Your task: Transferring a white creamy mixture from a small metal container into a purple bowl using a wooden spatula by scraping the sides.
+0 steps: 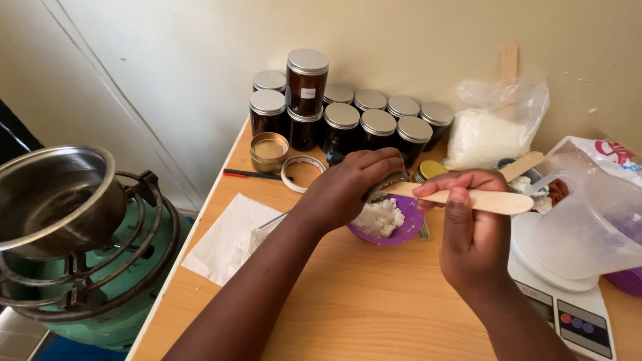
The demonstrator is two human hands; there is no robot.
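At a wooden table [361, 301] set against a pale wall, a person's right hand [468, 227] is closed around a flat wooden spatula [468, 198], thumb and fingers pinching it near the middle so that it lies level across the view. The left hand [354, 184] curls over the spatula's near end, its fingers wrapped around a small metal utensil [384, 186] (what kind it is cannot be made out) held directly above a purple bowl [404, 230] heaped with a white, crumbly substance [380, 217]. The bowl sits mid-table, just beside a kitchen scale [568, 307] that carries a clear plastic jug [588, 227]. Behind the hands stands a cluster of dark jars with silver lids [348, 117], a bag of white flakes [485, 137] to their right. A white paper napkin [224, 237] lies at the table's left edge, and a steel pot [57, 197] rests on a green gas burner [100, 287] beside the table.
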